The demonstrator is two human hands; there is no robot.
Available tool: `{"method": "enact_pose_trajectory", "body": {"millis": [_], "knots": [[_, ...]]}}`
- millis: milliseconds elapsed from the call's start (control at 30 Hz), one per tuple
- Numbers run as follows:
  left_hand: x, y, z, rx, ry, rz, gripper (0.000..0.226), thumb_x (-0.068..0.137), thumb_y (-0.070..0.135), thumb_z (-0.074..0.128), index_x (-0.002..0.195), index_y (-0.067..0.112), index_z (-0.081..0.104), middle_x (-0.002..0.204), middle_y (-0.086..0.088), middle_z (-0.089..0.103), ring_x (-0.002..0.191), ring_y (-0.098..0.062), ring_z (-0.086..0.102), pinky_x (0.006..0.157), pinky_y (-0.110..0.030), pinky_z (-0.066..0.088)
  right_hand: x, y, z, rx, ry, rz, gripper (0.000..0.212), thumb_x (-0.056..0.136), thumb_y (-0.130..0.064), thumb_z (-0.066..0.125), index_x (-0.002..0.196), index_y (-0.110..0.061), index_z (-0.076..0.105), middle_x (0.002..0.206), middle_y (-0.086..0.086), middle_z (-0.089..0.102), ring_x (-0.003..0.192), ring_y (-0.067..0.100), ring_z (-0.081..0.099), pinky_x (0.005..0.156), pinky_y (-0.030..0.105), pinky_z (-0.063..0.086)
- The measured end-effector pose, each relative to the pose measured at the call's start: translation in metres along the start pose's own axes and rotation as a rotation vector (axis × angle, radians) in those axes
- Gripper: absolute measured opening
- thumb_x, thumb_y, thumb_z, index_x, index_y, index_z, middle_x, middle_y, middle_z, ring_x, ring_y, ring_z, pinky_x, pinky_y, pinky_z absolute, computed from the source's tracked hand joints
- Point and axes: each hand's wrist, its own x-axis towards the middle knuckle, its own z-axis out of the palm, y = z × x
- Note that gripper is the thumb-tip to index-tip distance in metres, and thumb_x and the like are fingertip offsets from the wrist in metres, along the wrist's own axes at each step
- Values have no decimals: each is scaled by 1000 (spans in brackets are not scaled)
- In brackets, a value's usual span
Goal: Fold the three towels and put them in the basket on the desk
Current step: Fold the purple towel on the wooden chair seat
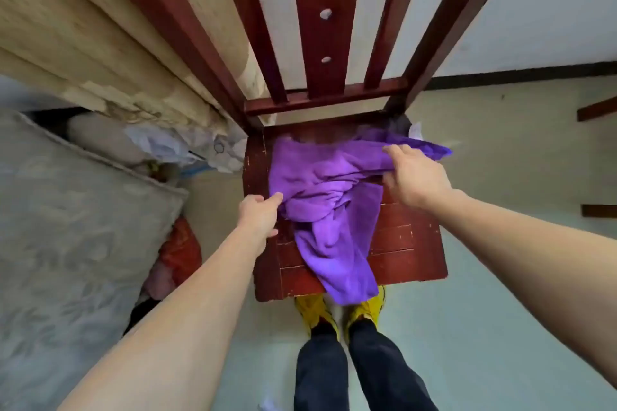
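A crumpled purple towel lies across the seat of a dark red wooden chair, one end hanging over the front edge above my yellow shoes. My left hand pinches the towel's left side between thumb and fingers. My right hand grips the towel's upper right part, near the back of the seat, with the fingers curled over the cloth. How many towels make up the purple heap I cannot tell. The basket and the desk are out of view.
The chair's slatted back rises in front of me. A bed with a pale patterned mattress stands to the left, with bags and red cloth on the floor beside it. Pale floor lies to the right.
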Motion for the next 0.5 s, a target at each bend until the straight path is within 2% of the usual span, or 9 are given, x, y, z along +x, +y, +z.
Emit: {"method": "enact_pose_trajectory", "body": {"millis": [67, 100, 167, 200, 233, 300, 333, 400, 500], "knots": [[14, 1, 11, -177, -28, -51, 65, 86, 30, 69, 139, 9, 37, 130, -13, 51, 113, -30, 56, 74, -39, 50, 18, -2, 13, 48, 8, 8, 64, 88, -27, 56, 146, -15, 31, 149, 11, 38, 133, 32, 40, 98, 47, 42], [19, 3, 15, -239, -55, -65, 60, 84, 27, 71, 134, 10, 42, 124, -10, 55, 110, -28, 58, 76, -38, 50, 25, -4, 20, 53, -9, 18, 70, 87, -29, 58, 148, -16, 27, 150, 12, 36, 132, 33, 41, 99, 47, 42], [21, 3, 28, -306, -137, -56, 22, 83, 19, 72, 100, 14, 59, 96, -5, 64, 87, -22, 61, 73, -33, 47, 28, -7, 27, 48, -89, 75, 71, 85, -33, 62, 145, -19, 28, 140, 16, 46, 124, 36, 49, 94, 45, 44], [15, 1, 33, -295, -170, -55, 13, 82, 15, 72, 85, 17, 60, 82, -3, 63, 75, -19, 59, 70, -29, 45, 24, -8, 34, 17, -126, 100, 63, 84, -33, 63, 140, -19, 35, 132, 17, 53, 119, 38, 53, 90, 44, 45], [10, -2, 36, -253, -192, -38, 14, 79, 12, 72, 78, 18, 60, 74, -1, 62, 67, -17, 57, 66, -27, 43, 17, -9, 41, -23, -157, 111, 51, 84, -34, 63, 130, -19, 44, 124, 18, 58, 114, 38, 56, 87, 42, 45], [-2, -12, 37, -122, -153, 70, 15, 69, 8, 75, 71, 17, 63, 66, 1, 62, 60, -14, 54, 56, -22, 42, -6, -9, 51, -53, -184, 113, 30, 84, -40, 63, 104, -18, 55, 112, 16, 65, 107, 37, 59, 81, 38, 45], [-9, -17, 34, -39, -104, 128, 14, 65, 8, 74, 66, 17, 63, 62, 3, 61, 57, -13, 52, 50, -18, 40, -19, -7, 57, -33, -197, 127, 26, 82, -44, 63, 90, -20, 55, 108, 15, 67, 104, 36, 61, 78, 37, 45], [-24, -21, 22, 43, -44, 175, 16, 67, 4, 70, 59, 15, 60, 55, 5, 55, 52, -11, 47, 42, -17, 35, -45, -3, 63, 56, -212, 204, 35, 80, -49, 64, 71, -21, 46, 98, 13, 68, 97, 35, 62, 73, 36, 45], [-33, -23, -3, -35, -124, 156, 16, 70, -2, 72, 67, 10, 61, 61, 0, 58, 60, -15, 51, 52, -22, 40, -73, 13, 63, 290, -226, 326, 26, 76, -40, 72, 74, -21, 54, 85, 8, 69, 87, 33, 63, 67, 34, 43]]}}
